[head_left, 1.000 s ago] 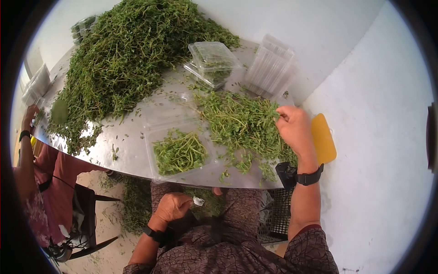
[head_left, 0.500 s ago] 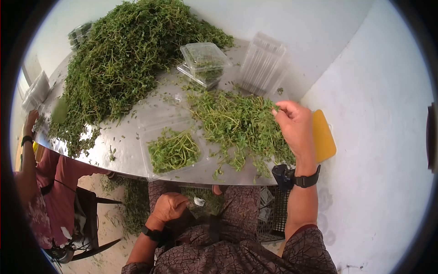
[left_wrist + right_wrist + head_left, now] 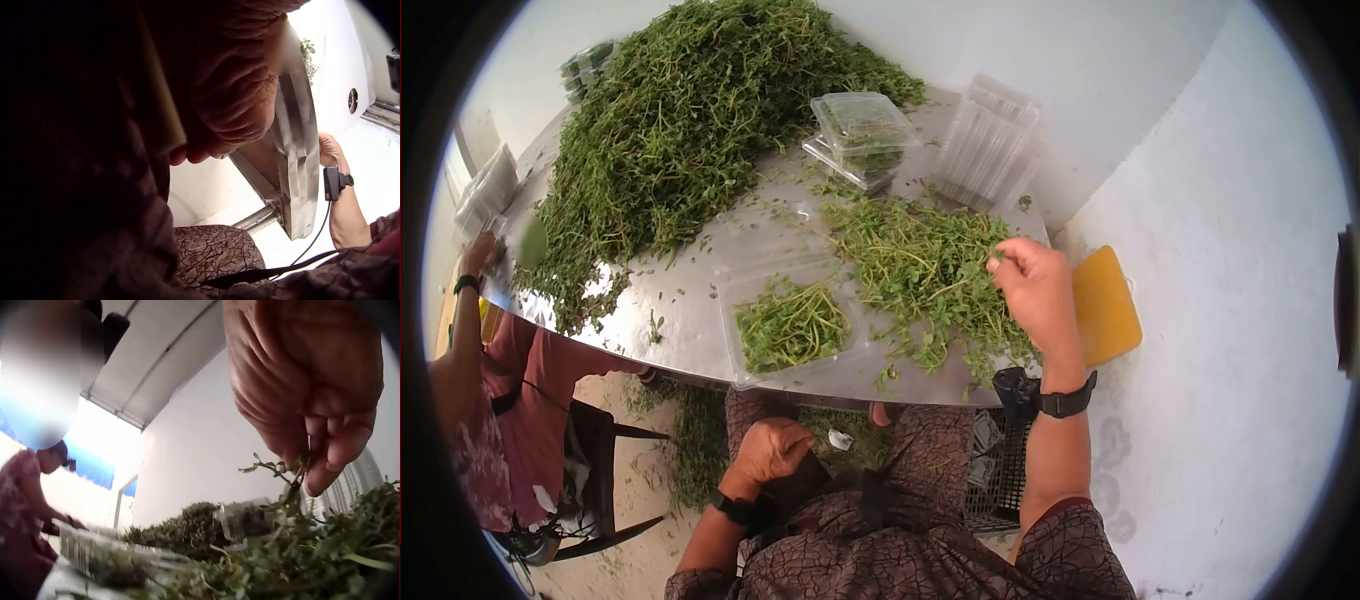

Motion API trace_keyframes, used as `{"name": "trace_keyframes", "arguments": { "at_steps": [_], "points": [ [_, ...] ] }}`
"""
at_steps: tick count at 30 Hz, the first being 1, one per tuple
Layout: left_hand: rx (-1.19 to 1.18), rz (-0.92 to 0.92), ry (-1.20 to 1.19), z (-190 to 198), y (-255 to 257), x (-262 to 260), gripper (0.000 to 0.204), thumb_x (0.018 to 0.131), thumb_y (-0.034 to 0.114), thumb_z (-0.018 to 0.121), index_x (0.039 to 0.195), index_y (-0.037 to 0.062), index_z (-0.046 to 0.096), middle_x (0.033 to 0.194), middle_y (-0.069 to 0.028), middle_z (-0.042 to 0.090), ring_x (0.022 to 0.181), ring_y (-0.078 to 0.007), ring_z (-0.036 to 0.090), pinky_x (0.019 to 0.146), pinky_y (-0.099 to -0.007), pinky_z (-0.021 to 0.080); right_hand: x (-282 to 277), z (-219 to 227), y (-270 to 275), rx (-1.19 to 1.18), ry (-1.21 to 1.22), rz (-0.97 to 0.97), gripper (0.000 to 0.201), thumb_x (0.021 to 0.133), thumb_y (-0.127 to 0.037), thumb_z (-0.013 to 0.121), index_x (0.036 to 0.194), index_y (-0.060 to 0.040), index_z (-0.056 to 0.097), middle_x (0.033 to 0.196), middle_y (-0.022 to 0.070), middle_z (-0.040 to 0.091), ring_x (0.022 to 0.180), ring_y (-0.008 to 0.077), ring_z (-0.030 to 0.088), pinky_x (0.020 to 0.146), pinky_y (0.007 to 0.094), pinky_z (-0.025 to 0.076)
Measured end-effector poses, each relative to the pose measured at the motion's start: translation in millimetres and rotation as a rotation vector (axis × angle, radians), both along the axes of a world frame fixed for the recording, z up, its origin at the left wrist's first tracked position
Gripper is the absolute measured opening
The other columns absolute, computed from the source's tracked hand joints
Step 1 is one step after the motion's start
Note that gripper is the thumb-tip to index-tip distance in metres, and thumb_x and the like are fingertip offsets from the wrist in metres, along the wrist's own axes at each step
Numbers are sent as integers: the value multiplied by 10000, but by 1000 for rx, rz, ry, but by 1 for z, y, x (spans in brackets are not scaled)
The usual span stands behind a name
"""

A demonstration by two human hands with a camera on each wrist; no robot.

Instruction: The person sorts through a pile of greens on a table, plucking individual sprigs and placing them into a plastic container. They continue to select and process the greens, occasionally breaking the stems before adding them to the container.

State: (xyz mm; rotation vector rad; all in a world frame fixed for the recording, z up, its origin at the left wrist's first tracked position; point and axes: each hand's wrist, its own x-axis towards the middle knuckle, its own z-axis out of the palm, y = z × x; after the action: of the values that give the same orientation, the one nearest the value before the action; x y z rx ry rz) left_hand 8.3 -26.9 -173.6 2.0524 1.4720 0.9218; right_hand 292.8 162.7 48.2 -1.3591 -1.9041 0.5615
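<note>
My right hand (image 3: 1040, 290) is over the right side of a small pile of leafy green stems (image 3: 930, 255). In the right wrist view, its thumb and fingers pinch a thin green sprig (image 3: 292, 484) just above the pile. An opened clear plastic container (image 3: 855, 350) lies left of this pile near the table's front edge, with cut greens (image 3: 790, 325) in its base. Below the table edge, my left hand (image 3: 775, 450) hangs over the lap with loosely curled fingers. Its palm (image 3: 234, 100) shows in the left wrist view, with nothing held.
A large heap of greens (image 3: 680, 130) covers the table's back left. Behind the small pile are filled clear boxes (image 3: 865, 120) and nested clear containers (image 3: 990, 140). A yellow board (image 3: 1108, 310) is at the right by the wall. Another person (image 3: 525, 400) works at the left; a black crate (image 3: 1000, 495) stands below.
The right hand has shifted slightly left and down over the small pile, still pinching. The left hand stays over the lap. At the far left, the other person's hand has moved a little.
</note>
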Motion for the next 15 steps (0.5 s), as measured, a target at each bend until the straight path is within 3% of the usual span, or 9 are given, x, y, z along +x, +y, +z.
{"name": "trace_keyframes", "arguments": {
  "at_steps": [1, 4, 8, 12, 14, 15],
  "points": [
    [15, -7, 11, -1, 0, -1, 87, 785, 158, 687, 810, 76, 705, 729, -124, 659, 695, -330, 652, 646, -408, 541, -1, -2, -3, 31, -135, -28, 136, 864, -74, 666, 965, 14, 647, 675, 88, 637, 546, 138, 541, 522, 321, 421],
    [8, -26, 21, 1, -1, -3, 83, 783, 151, 685, 808, 74, 700, 734, -121, 658, 707, -331, 647, 660, -412, 538, -4, -20, -4, 89, -82, 31, 191, 852, -118, 695, 991, 9, 663, 715, 99, 665, 550, 205, 571, 558, 346, 456],
    [1, -67, 43, -1, -1, -5, 101, 767, 132, 711, 813, 42, 709, 801, -121, 697, 766, -323, 674, 706, -399, 552, -14, -14, -19, 60, -226, -8, 368, 820, -153, 735, 1164, -45, 662, 1043, 171, 698, 676, 253, 649, 677, 379, 523],
    [27, -93, 21, -10, -1, -8, 80, 783, 151, 684, 803, 75, 693, 765, -107, 671, 744, -326, 650, 684, -421, 538, -19, -14, -26, 144, -308, 57, 444, 782, -142, 751, 1203, -49, 643, 1194, 197, 650, 738, 285, 668, 717, 390, 539],
    [46, -109, 22, -13, -2, -9, 81, 782, 157, 686, 800, 79, 696, 778, -107, 680, 753, -323, 656, 690, -419, 541, -21, -23, -24, 424, -423, 186, 467, 752, -104, 749, 1201, -40, 637, 1225, 224, 618, 782, 324, 675, 723, 395, 548],
    [58, -112, 32, -11, -2, -10, 81, 782, 157, 686, 800, 79, 696, 778, -107, 680, 753, -323, 656, 690, -419, 541, -24, -24, -23, 486, -432, 218, 452, 748, -75, 735, 1189, -44, 640, 1138, 231, 623, 811, 350, 673, 707, 411, 547]
  ]
}}
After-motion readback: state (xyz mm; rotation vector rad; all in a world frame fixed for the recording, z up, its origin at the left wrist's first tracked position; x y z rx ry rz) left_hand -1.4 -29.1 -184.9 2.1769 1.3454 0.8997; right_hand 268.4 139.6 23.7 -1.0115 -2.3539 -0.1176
